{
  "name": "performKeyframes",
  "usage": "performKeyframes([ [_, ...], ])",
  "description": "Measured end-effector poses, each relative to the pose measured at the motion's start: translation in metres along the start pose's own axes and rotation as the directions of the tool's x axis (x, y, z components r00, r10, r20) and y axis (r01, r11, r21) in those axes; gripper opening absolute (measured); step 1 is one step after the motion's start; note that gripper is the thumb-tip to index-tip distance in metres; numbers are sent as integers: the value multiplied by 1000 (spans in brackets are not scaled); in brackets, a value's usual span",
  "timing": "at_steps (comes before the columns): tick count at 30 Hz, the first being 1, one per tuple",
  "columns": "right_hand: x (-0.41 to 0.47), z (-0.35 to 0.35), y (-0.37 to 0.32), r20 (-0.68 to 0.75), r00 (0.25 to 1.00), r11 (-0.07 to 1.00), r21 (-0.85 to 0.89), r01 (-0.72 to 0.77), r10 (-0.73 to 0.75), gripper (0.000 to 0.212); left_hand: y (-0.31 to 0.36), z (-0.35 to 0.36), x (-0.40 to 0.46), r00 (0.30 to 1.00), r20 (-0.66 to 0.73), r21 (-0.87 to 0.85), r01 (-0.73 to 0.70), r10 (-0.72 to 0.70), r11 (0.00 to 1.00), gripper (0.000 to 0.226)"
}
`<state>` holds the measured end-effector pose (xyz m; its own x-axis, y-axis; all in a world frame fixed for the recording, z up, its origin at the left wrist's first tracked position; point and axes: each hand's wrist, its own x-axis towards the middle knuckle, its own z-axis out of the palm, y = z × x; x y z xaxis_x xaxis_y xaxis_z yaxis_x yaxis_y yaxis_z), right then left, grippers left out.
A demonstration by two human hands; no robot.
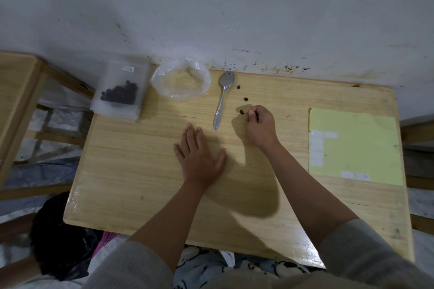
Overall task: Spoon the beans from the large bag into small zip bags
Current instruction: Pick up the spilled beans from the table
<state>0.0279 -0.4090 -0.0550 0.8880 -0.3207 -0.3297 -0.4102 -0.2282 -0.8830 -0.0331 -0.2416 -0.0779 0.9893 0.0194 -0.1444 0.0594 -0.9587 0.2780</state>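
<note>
- At the far left corner of the wooden table (141, 171) lies a stack of small zip bags (119, 91). The top one has a little pile of dark beans (119, 94) inside it, so at least one bag looks filled.
- Just to the right of the stack sits the large bag (180, 80). It is clear plastic and its mouth is wide open. It looks almost empty. I can see only a tiny dark speck or two inside.
- The left hand (199, 157) lies flat on the table near the middle, with its fingers straight and spread. It holds nothing.
- The spoon (223, 98) lies on the table, a little beyond the left hand and to its right, with its bowl toward the wall. No hand touches it.
- Three loose beans (246, 99) lie on the table just right of the spoon.
- The right hand (259, 124) is right next to the nearest loose bean. Its fingers are curled in, and something small and dark shows between them. I think it is a bean pinched there.
- A yellow sheet (366, 138) with white stickers lies at the right side.
- I think the spooning is nearly done. What is left is picking up the spilled beans and getting them into a zip bag.
</note>
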Motion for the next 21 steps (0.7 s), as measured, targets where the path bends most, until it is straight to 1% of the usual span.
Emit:
performKeyframes([
  [3,0,0,-2,7,999,998,-45,52,-52,23,0,0,0,1000,3,-4,3,-3,1000,86],
  [7,5,3,-1,-2,979,949,-247,196,-203,22,1,0,0,1000,5,-11,2,-2,1000,87],
  [10,8,4,0,-26,963,918,-311,248,-269,16,1,0,0,1000,7,-13,3,-3,1000,87],
  [13,10,5,0,-24,968,908,-352,226,-251,16,0,1,0,1000,5,-11,0,0,1000,86],
  [19,16,7,-2,32,974,886,-410,217,-224,16,0,1,0,1000,-4,-15,5,-5,1000,87],
  [21,16,5,-1,18,976,891,-404,207,-219,16,0,1,-1,1000,-6,-13,4,-4,1000,86],
])
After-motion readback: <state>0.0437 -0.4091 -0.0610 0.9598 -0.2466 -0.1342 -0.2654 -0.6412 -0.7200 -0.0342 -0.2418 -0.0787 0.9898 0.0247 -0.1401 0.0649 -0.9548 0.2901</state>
